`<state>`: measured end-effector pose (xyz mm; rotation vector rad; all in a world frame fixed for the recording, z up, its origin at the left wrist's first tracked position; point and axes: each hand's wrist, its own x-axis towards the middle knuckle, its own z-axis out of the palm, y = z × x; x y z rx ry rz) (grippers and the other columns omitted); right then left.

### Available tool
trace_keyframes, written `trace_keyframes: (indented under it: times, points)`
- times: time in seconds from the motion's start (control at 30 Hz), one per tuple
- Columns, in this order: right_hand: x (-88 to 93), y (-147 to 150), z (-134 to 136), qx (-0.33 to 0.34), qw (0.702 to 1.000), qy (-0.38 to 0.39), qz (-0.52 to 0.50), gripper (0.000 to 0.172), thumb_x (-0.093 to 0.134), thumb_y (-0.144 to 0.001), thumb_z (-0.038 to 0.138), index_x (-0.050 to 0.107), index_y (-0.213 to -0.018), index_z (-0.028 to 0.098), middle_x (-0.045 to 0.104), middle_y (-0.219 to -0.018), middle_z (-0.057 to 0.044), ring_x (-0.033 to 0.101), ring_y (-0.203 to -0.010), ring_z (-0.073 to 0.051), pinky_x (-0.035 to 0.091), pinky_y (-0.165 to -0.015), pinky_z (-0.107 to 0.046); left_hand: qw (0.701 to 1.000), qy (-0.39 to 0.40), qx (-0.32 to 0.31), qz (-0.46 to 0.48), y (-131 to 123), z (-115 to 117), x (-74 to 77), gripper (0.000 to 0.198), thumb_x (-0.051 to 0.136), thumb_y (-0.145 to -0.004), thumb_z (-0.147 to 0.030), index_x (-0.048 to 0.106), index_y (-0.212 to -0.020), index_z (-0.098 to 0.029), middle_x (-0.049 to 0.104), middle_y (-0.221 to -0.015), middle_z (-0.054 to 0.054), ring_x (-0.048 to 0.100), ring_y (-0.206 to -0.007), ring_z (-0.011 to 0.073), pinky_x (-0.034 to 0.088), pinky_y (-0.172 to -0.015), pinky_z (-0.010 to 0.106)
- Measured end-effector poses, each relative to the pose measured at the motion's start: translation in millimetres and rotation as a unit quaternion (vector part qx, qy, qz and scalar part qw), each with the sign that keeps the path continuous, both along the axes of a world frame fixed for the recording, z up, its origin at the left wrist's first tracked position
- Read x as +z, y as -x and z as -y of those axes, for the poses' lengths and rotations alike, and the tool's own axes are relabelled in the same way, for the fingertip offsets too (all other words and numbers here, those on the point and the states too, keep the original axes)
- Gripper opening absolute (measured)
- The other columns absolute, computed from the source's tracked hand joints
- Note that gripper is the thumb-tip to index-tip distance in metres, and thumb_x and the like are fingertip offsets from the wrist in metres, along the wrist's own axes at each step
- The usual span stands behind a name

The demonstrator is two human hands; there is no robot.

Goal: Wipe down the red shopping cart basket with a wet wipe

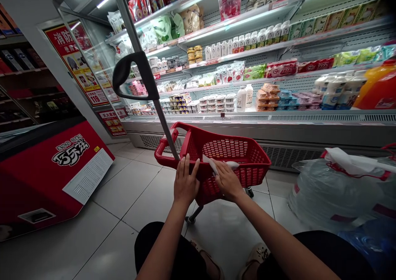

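Note:
A red plastic basket on wheels [253, 156] stands on the floor in front of me, with a grey metal pole and black handle [150, 71] rising at its left end. My left hand [186, 180] rests on the near rim by the pole, its fingers spread and holding nothing. Farther right along the same rim, my right hand [227, 179] presses a white cloth or tissue [210, 163] against the edge. Part of the white piece shows beyond the fingers, inside the basket. Through the holes in the walls, the basket's inside looks bare.
Behind the basket runs a refrigerated display [303, 117] stacked with drinks, yogurt and packets. A red freezer [93, 164] is at the left. Bagged bottles in clear plastic [328, 193] sit on the floor at the right. My knees and shoes are below.

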<state>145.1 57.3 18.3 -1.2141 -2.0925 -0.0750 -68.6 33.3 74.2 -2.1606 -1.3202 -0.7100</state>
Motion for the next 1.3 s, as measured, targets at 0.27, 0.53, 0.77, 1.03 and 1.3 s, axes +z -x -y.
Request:
trace_keyframes:
  times: [0.27, 0.53, 0.77, 1.03, 1.3]
  points:
    - [-12.8, -12, 2, -0.117, 0.993, 0.035, -0.004, 0.066, 0.028, -0.1, 0.019, 0.026, -0.166, 0.022, 0.037, -0.168, -0.001, 0.024, -0.158, -0.025, 0.017, -0.13, -0.054, 1.0, 0.001, 0.02, 0.018, -20, -1, -4.5, 0.083, 0.068, -0.076, -0.009, 0.047, -0.156, -0.023, 0.017, -0.174, 0.014, 0.025, -0.157, 0.0417, 0.027, -0.127, 0.06]
    - [9.1, 35, 5, -0.01, 1.0, 0.014, 0.016, 0.075, 0.034, -0.097, 0.017, 0.01, -0.168, 0.022, 0.021, -0.173, -0.001, 0.019, -0.159, -0.021, 0.018, -0.131, -0.047, 1.0, -0.011, 0.011, 0.005, -12, -4, -3.9, 0.082, 0.063, -0.083, -0.012, 0.037, -0.161, -0.019, 0.019, -0.173, 0.017, 0.027, -0.157, 0.0397, 0.027, -0.127, 0.058]
    - [-35.6, -88, 9, -0.122, 0.99, 0.0, 0.064, 0.072, 0.03, -0.1, 0.02, 0.01, -0.168, 0.027, 0.03, -0.17, 0.001, 0.031, -0.155, -0.022, 0.022, -0.129, -0.049, 1.0, -0.001, 0.002, -0.011, 3, -5, -0.3, 0.086, 0.061, -0.079, -0.004, 0.039, -0.16, -0.022, 0.012, -0.175, 0.013, 0.025, -0.158, 0.0392, 0.026, -0.128, 0.059]
    - [-35.1, -89, 2, -0.214, 0.975, 0.053, 0.029, 0.064, 0.023, -0.102, 0.022, 0.028, -0.165, 0.018, 0.04, -0.166, -0.006, 0.03, -0.155, -0.026, 0.026, -0.127, -0.053, 1.0, -0.002, -0.002, 0.026, -18, -3, -3.1, 0.084, 0.066, -0.076, -0.006, 0.046, -0.155, -0.022, 0.009, -0.176, 0.012, 0.023, -0.157, 0.042, 0.028, -0.126, 0.062]
    - [4.7, 37, 15, 0.003, 1.0, -0.002, 0.002, 0.076, 0.034, -0.096, 0.017, 0.012, -0.168, 0.021, 0.02, -0.173, 0.0, 0.014, -0.16, -0.023, 0.02, -0.13, -0.049, 1.0, -0.009, -0.009, 0.025, -10, -5, -5.8, 0.082, 0.065, -0.079, -0.008, 0.045, -0.156, -0.023, 0.012, -0.175, 0.011, 0.026, -0.157, 0.0395, 0.028, -0.127, 0.059]
